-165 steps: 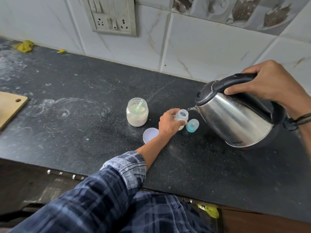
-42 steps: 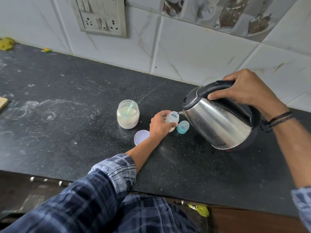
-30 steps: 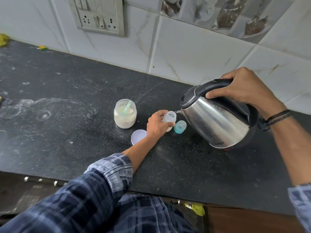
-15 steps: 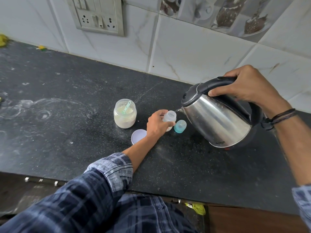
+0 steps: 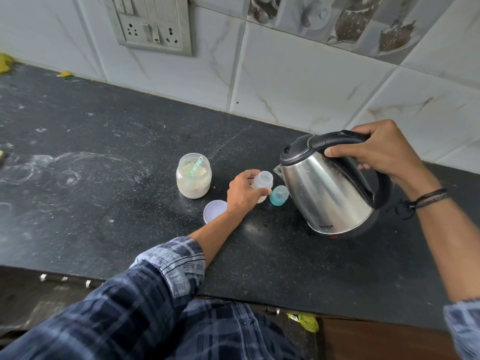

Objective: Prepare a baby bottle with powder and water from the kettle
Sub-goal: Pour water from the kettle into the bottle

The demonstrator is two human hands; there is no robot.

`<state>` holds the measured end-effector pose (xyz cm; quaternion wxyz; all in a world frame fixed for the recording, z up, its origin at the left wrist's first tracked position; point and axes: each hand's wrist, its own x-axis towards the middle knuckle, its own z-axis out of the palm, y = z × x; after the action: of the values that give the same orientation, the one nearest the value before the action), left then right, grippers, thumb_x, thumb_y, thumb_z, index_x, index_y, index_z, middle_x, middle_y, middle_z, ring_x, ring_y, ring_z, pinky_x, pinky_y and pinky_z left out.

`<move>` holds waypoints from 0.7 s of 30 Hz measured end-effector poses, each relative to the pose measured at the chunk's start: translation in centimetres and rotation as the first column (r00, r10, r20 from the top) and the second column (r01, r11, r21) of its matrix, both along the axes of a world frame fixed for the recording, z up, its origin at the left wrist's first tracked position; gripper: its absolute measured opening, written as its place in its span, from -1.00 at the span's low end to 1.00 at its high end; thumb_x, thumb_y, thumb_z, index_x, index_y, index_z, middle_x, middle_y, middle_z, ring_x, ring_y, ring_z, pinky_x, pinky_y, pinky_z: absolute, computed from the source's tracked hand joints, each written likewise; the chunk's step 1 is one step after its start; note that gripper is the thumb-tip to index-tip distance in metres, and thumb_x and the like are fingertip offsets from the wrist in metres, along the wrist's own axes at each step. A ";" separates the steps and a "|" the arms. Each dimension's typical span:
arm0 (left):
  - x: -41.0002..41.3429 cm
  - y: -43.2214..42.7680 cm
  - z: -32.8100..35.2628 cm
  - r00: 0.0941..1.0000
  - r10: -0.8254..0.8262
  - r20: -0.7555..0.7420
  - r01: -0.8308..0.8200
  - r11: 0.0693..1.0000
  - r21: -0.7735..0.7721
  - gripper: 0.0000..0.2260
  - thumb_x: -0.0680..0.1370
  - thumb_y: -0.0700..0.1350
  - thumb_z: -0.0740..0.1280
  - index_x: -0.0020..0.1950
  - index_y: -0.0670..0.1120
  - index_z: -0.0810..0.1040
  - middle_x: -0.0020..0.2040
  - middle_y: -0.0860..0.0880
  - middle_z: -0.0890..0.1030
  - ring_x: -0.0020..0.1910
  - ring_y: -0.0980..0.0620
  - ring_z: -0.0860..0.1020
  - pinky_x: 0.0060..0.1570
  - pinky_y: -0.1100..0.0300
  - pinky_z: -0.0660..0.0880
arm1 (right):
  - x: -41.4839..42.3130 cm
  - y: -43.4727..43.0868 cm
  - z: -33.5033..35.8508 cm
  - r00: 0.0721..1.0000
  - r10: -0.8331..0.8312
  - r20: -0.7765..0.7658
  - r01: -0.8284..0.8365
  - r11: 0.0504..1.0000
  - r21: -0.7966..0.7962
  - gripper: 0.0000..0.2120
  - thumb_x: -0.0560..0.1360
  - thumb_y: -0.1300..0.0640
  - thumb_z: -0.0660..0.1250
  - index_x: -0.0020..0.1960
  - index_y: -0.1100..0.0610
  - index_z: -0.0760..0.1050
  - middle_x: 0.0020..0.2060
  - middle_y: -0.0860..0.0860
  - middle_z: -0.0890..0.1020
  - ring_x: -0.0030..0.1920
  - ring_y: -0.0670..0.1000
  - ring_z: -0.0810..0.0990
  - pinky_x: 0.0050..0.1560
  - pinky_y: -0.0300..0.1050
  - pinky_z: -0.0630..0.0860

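A small clear baby bottle [image 5: 262, 181] stands open on the black counter [image 5: 104, 203], gripped from the left by my left hand [image 5: 242, 194]. My right hand [image 5: 376, 149] holds the black handle of a steel kettle [image 5: 327, 188], which is tilted only slightly, its spout just right of the bottle's mouth. An open jar of white powder [image 5: 193, 178] with a green scoop inside stands left of the bottle. The bottle's teal cap [image 5: 278, 195] lies between bottle and kettle.
The jar's white lid [image 5: 214, 211] lies near my left wrist. A tiled wall with a switch and socket plate [image 5: 153, 24] rises behind. Powder smears mark the counter's left part. The counter's front edge runs under my left sleeve.
The kettle has tipped back towards upright and dropped lower, its spout now off the bottle's mouth. My left hand has stayed on the bottle.
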<state>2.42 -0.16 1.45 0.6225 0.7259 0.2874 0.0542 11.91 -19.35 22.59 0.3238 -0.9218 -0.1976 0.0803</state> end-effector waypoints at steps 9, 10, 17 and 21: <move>0.2 0.1 -0.1 1.000 -0.008 -0.006 0.008 1.000 0.010 -0.43 0.39 -0.13 0.64 0.37 -0.02 0.56 0.25 0.02 0.64 0.17 0.09 0.56 0.28 0.08 0.49 | -0.4 -1.6 -2.2 0.993 -0.096 -0.064 0.106 0.978 0.178 -0.70 0.26 0.02 0.71 -0.22 0.19 0.68 -0.55 0.01 0.43 -0.57 -0.06 0.35 -0.26 0.01 0.46; 0.2 0.1 -0.2 1.000 -0.008 -0.007 0.008 1.000 0.012 -0.43 0.39 -0.13 0.64 0.38 -0.02 0.56 0.25 0.02 0.64 0.18 0.08 0.56 0.27 0.08 0.49 | -0.6 -1.7 -2.3 0.992 -0.105 -0.068 0.117 0.975 0.188 -0.72 0.26 0.03 0.70 -0.21 0.17 0.69 -0.56 -0.02 0.44 -0.57 -0.07 0.36 -0.26 0.00 0.46; 0.3 0.1 -0.3 1.000 -0.016 -0.011 0.017 1.000 0.021 -0.44 0.40 -0.13 0.64 0.36 0.01 0.56 0.26 0.03 0.63 0.20 0.07 0.55 0.28 0.06 0.48 | -1.1 -1.6 -2.1 0.997 -0.056 -0.052 0.064 0.987 0.147 -0.83 0.29 0.02 0.70 -0.31 -0.08 0.70 -0.57 -0.10 0.47 -0.57 -0.12 0.38 -0.30 -0.07 0.43; 0.3 0.2 -0.4 1.000 -0.009 -0.003 0.009 1.000 0.015 -0.45 0.39 -0.14 0.64 0.34 0.00 0.57 0.24 0.04 0.63 0.21 0.06 0.56 0.27 0.05 0.50 | -0.9 -1.5 -2.1 0.999 -0.047 -0.019 0.049 0.989 0.142 -0.78 0.29 0.01 0.70 -0.38 -0.09 0.66 -0.56 -0.09 0.48 -0.55 -0.10 0.40 -0.36 -0.14 0.37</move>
<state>2.70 0.06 1.03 0.6169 0.7318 0.2848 0.0523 11.00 -20.82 20.49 0.3919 -0.9003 -0.1779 0.0652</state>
